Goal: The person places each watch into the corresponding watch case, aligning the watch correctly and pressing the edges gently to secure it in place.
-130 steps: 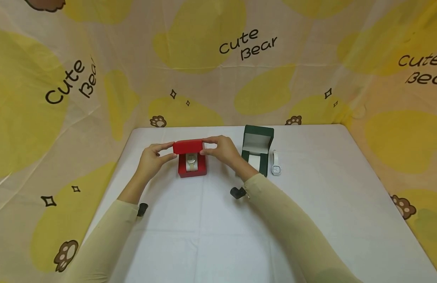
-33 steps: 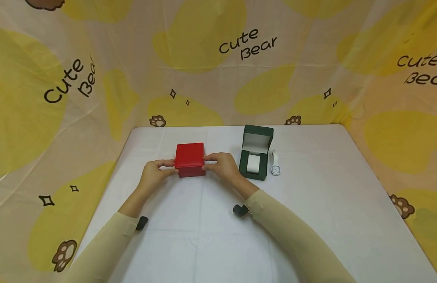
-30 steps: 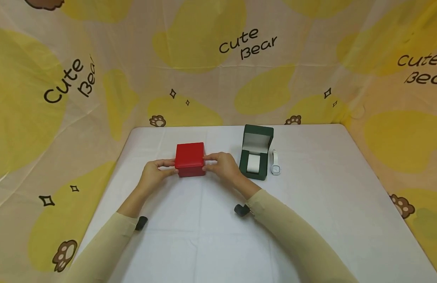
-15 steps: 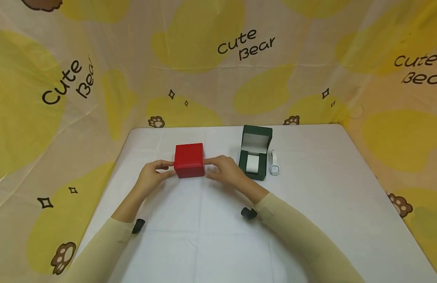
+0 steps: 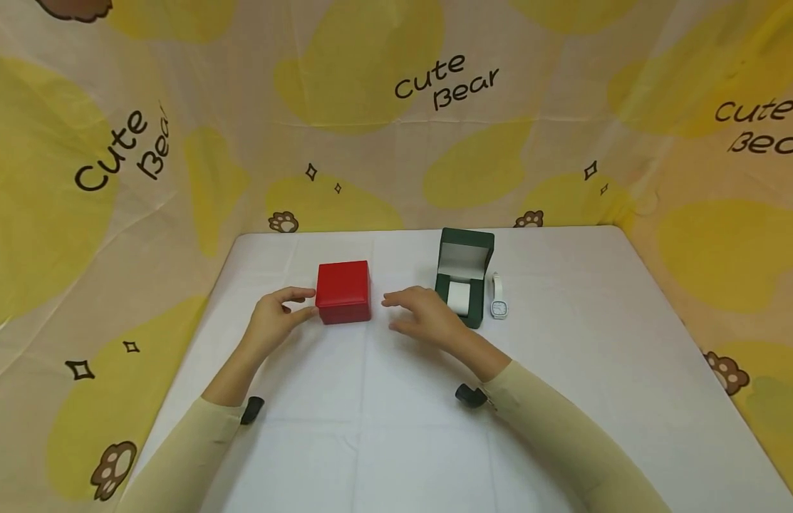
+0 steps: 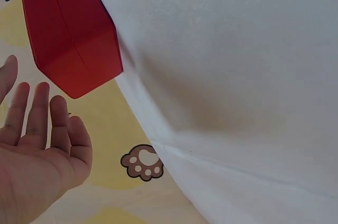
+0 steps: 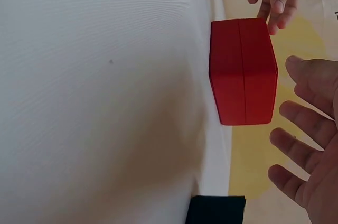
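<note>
Left hand [image 5: 277,317] sits by the closed red square box [image 5: 344,292], fingers loosely extended, tips right at its left side; touching or a hair off, can't tell. It grips nothing. Box rests mid-table on the white tablecloth [image 5: 396,427], lid down, probably why no grip is needed. Right hand [image 5: 424,317] hovers low just right of the box, apart from it, fingers spread & relaxed, palm down. Further right: open dark green box w/ white cushion [image 5: 463,285], lid propped up, then a white wristwatch [image 5: 499,298] lying flat beside it.
</note>
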`<state>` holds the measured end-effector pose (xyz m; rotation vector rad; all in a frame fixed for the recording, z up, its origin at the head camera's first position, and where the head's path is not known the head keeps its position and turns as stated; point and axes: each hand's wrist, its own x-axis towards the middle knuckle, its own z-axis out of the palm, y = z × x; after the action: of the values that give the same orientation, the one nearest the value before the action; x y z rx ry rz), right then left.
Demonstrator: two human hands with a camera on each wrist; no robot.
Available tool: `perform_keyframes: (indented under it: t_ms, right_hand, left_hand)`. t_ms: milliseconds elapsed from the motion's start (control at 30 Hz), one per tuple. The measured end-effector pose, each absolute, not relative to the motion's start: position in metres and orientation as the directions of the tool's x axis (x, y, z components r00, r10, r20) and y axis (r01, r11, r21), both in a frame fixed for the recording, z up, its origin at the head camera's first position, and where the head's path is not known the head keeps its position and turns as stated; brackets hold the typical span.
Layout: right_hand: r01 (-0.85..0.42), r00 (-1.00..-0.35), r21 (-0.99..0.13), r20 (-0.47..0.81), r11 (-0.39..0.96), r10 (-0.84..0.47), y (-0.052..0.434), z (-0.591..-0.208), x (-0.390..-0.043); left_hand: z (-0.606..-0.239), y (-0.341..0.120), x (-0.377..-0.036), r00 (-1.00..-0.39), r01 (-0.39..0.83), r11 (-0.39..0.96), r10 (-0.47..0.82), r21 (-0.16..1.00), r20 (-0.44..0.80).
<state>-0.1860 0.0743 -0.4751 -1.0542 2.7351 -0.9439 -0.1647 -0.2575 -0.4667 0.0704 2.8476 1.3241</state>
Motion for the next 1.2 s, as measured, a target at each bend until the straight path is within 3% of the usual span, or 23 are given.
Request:
perform_keyframes:
  t_ms: [367, 733, 1200]
  right_hand:
    - [-0.614, -0.764, -0.539, 0.219, 0.577, -0.607, 0.095, -0.475, -0.175]
    - [-0.638, -0.763, -0.5, 0.307, 0.585, -0.57, 0.116, -0.473, -0.169]
    - [-0.648, -0.76, -0.445, 0.334, 0.617, -0.557, 0.144, -0.466, -0.161]
  left_hand:
    - [-0.456, -0.247, -0.163, -0.993, 0.115, 0.64, 0.081, 0.759, 0.082]
    - [-0.448, -0.218, -0.16, -0.989, 0.135, 0.632, 0.128, 0.763, 0.069]
    - [-0.443, -0.177, -0.16, -0.956, 0.278, 0.561, 0.243, 0.78, 0.166]
